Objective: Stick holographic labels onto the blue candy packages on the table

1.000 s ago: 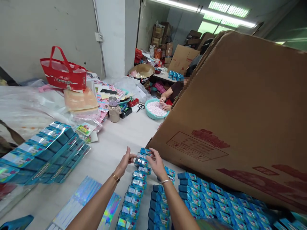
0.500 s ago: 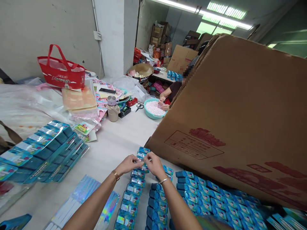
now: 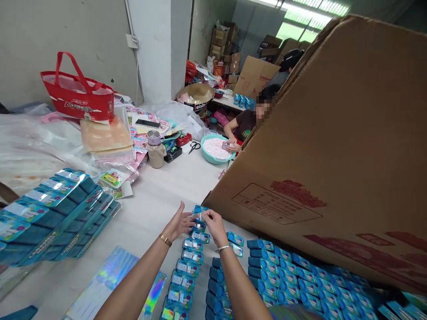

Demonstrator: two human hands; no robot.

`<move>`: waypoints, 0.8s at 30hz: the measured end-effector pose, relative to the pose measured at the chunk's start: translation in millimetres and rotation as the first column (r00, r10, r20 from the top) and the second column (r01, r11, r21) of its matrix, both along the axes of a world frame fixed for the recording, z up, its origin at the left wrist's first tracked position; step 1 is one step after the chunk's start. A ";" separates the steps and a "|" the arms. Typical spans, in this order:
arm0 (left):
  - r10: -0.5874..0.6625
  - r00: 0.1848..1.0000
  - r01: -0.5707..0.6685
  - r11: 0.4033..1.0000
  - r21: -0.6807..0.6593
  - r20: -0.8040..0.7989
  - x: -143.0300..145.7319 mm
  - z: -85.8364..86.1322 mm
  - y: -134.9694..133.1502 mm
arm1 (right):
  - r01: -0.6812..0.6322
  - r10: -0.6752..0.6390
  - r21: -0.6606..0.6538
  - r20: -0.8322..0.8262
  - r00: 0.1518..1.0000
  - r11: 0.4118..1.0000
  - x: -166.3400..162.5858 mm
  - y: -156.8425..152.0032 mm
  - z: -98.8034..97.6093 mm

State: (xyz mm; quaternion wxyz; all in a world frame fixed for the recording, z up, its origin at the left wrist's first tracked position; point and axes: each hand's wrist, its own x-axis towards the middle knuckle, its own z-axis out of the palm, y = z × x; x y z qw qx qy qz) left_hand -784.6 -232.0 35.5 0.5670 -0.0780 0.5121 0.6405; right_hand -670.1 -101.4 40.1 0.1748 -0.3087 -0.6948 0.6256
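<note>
My left hand [image 3: 180, 223] is open, thumb raised and fingers stretched toward the right. Close by, my right hand [image 3: 214, 226] pinches a small pale strip [image 3: 199, 216], perhaps a sticker; its details are too small to make out. Both hands are over the far end of a row of small blue packs [image 3: 185, 267], and the fingers partly cover the packs there. Labels or shiny patches show on their tops. Below my left forearm lie shiny holographic sheets [image 3: 110, 271] with pale strips on them.
Many blue packs [image 3: 300, 275] stand in rows at the right, beside a large cardboard box [image 3: 320, 146]. Wrapped blue packs [image 3: 63, 213] are stacked at the left. Farther back are a bottle [image 3: 156, 153], scissors [image 3: 194, 146], and a co-worker's hands at a teal basin [image 3: 213, 159].
My left hand has opened from a pinch and drawn slightly away from my right, which still pinches. The view has shifted a little, and the co-worker now holds a small box over the basin.
</note>
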 end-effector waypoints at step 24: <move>-0.305 0.377 -0.217 0.889 -0.403 -0.875 -10.4 -46.7 53.7 | 0.285 -0.476 0.618 0.165 0.864 0.732 -30.5 -4.7 -58.8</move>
